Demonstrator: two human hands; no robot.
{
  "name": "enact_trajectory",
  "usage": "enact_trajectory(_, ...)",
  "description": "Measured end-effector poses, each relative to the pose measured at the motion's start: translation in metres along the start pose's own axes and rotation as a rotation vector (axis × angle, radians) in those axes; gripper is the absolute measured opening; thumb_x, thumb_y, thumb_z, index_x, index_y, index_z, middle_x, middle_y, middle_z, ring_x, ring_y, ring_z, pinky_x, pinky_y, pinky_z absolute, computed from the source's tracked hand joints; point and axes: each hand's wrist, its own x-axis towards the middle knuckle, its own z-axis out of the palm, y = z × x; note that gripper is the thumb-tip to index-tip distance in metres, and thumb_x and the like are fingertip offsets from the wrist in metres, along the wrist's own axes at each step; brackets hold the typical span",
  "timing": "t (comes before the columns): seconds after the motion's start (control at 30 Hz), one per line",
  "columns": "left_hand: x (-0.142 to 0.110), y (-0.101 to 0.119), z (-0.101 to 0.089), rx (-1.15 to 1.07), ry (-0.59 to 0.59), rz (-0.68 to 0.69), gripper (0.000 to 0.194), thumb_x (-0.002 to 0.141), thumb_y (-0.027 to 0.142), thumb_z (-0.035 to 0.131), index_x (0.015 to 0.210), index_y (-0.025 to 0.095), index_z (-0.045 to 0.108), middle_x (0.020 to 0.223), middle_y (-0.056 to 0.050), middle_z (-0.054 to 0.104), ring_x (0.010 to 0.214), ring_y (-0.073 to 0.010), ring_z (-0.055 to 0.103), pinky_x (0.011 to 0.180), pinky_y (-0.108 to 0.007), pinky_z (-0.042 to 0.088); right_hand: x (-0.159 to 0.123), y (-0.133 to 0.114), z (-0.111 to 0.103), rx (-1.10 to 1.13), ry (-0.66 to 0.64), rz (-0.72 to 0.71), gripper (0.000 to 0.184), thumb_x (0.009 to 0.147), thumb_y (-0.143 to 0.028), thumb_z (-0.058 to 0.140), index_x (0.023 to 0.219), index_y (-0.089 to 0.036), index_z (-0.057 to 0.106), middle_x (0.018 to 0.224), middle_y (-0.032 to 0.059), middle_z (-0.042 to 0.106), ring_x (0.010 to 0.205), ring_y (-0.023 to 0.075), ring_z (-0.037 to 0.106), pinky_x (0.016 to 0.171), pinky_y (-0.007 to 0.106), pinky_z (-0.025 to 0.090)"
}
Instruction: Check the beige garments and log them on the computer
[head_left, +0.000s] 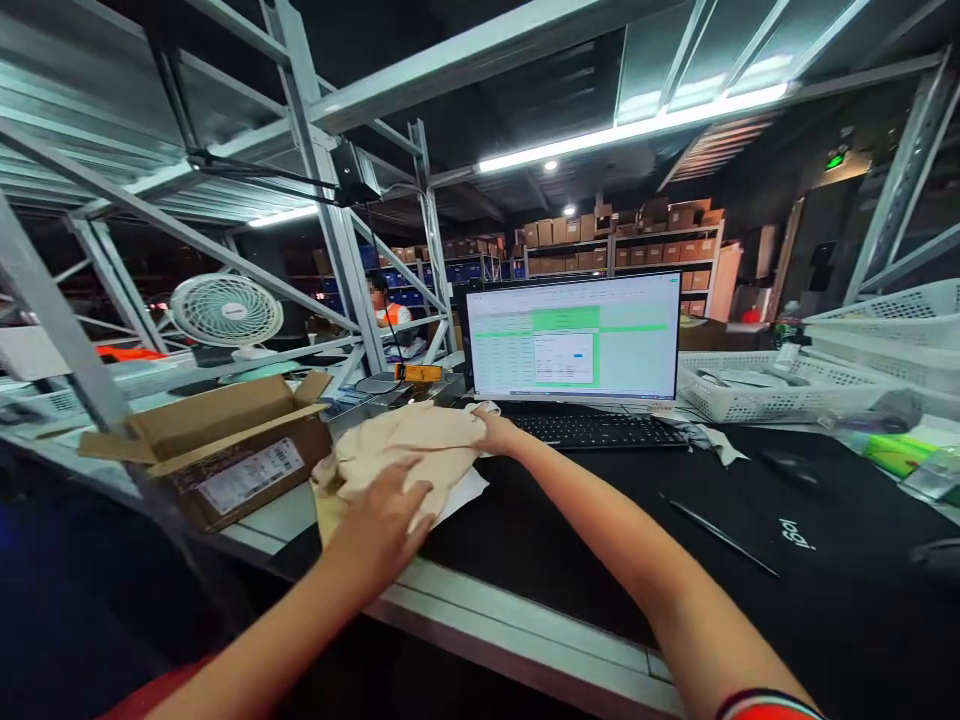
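Observation:
A cream-coloured folded garment point(409, 445) lies on the black desk mat point(600, 530), on top of a white sheet or bag. My left hand point(382, 515) lies flat on the near side of the garment, fingers stretched out. My right hand point(495, 432) presses on the garment's far right edge, close to the keyboard point(600, 430); its fingers are partly hidden behind the hand.
An open cardboard box point(225, 450) with a label sits to the left. Behind the keyboard stands a monitor point(574, 335). White baskets point(757, 385) are at the right, a mouse point(787, 465) and a pen point(716, 533) on the mat. A fan point(225, 312) and metal racking stand at the left.

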Motion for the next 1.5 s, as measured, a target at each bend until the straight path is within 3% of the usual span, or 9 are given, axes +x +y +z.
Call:
enact_trajectory(0.07, 0.017, 0.015, 0.027, -0.089, -0.068, -0.005, 0.021, 0.087, 0.020, 0.060, 0.106, 0.019, 0.068, 0.137, -0.018, 0.056, 0.126, -0.0327, 0.058, 0.105, -0.050, 0.051, -0.020, 0.035, -0.012, -0.089, -0.017, 0.052, 0.046, 0.090, -0.045, 0.063, 0.127, -0.018, 0.059, 0.130, 0.0093, 0.061, 0.118, 0.0211, 0.058, 0.103, 0.048, 0.051)
enact_trajectory(0.17, 0.046, 0.042, 0.055, -0.231, -0.146, 0.026, 0.023, 0.086, 0.016, 0.062, 0.108, 0.019, 0.067, 0.141, -0.018, 0.054, 0.130, -0.0305, 0.055, 0.109, -0.047, 0.049, -0.066, 0.098, -0.054, -0.216, 0.006, 0.126, 0.046, 0.080, -0.029, 0.070, 0.125, -0.019, 0.065, 0.133, 0.0104, 0.061, 0.124, 0.0206, 0.056, 0.113, 0.039, 0.043)
enact_trajectory(0.4, 0.107, 0.105, 0.101, -0.453, -0.345, -0.032, 0.029, 0.092, 0.022, 0.059, 0.120, 0.016, 0.063, 0.140, -0.016, 0.054, 0.126, -0.0260, 0.058, 0.110, -0.039, 0.048, -0.237, 0.270, -0.172, -0.525, 0.304, 0.632, 0.047, 0.081, -0.038, 0.047, 0.115, -0.012, 0.068, 0.119, 0.0212, 0.065, 0.115, 0.0335, 0.060, 0.104, 0.051, 0.047)
enact_trajectory(0.5, 0.128, 0.113, 0.124, -0.415, -0.356, -0.121, 0.040, 0.093, 0.028, 0.059, 0.130, 0.013, 0.059, 0.143, -0.019, 0.053, 0.132, -0.0300, 0.054, 0.112, -0.042, 0.045, -0.303, 0.330, -0.188, -0.622, 0.450, 0.833, 0.066, 0.078, -0.053, 0.039, 0.118, -0.008, 0.064, 0.120, 0.0267, 0.063, 0.117, 0.0398, 0.060, 0.102, 0.056, 0.047)
enact_trajectory(0.63, 0.149, 0.107, 0.159, -0.290, -0.309, -0.165, 0.057, 0.093, 0.032, 0.060, 0.145, 0.011, 0.049, 0.157, -0.024, 0.039, 0.146, -0.0385, 0.038, 0.118, -0.054, 0.036, -0.356, 0.379, -0.175, -0.628, 0.502, 0.912, 0.078, 0.069, -0.070, 0.036, 0.114, -0.014, 0.064, 0.111, 0.0241, 0.067, 0.113, 0.0408, 0.063, 0.098, 0.056, 0.051)
enact_trajectory(0.77, 0.157, 0.095, 0.192, -0.257, -0.213, -0.169, 0.056, 0.094, 0.033, 0.058, 0.145, 0.011, 0.049, 0.159, -0.025, 0.037, 0.147, -0.0403, 0.037, 0.118, -0.059, 0.035, -0.378, 0.410, -0.157, -0.604, 0.547, 0.818, 0.085, 0.066, -0.077, 0.042, 0.127, -0.020, 0.057, 0.120, 0.0175, 0.065, 0.119, 0.0361, 0.061, 0.103, 0.050, 0.051)
enact_trajectory(0.93, 0.156, 0.085, 0.216, -0.237, -0.128, -0.145, 0.052, 0.094, 0.034, 0.057, 0.141, 0.013, 0.053, 0.156, -0.024, 0.042, 0.146, -0.0380, 0.039, 0.118, -0.058, 0.036, -0.385, 0.426, -0.159, -0.592, 0.529, 0.728, 0.075, 0.070, -0.071, 0.045, 0.126, -0.023, 0.058, 0.122, 0.0143, 0.065, 0.118, 0.0341, 0.061, 0.107, 0.049, 0.049)
enact_trajectory(1.23, 0.157, 0.088, 0.214, -0.189, -0.155, -0.167, 0.052, 0.096, 0.036, 0.055, 0.142, 0.012, 0.053, 0.155, -0.023, 0.045, 0.145, -0.0372, 0.040, 0.119, -0.057, 0.035, -0.388, 0.420, -0.163, -0.631, 0.459, 0.711, 0.065, 0.077, -0.066, 0.042, 0.126, -0.027, 0.059, 0.128, 0.0145, 0.061, 0.122, 0.0322, 0.058, 0.111, 0.047, 0.046)
enact_trajectory(1.5, 0.157, 0.090, 0.213, -0.188, -0.213, -0.154, 0.052, 0.097, 0.037, 0.052, 0.142, 0.012, 0.054, 0.154, -0.022, 0.047, 0.145, -0.0362, 0.041, 0.119, -0.055, 0.035, -0.391, 0.419, -0.163, -0.678, 0.404, 0.772, 0.072, 0.077, -0.068, 0.039, 0.133, -0.026, 0.057, 0.134, 0.0147, 0.057, 0.127, 0.0334, 0.055, 0.111, 0.049, 0.046)
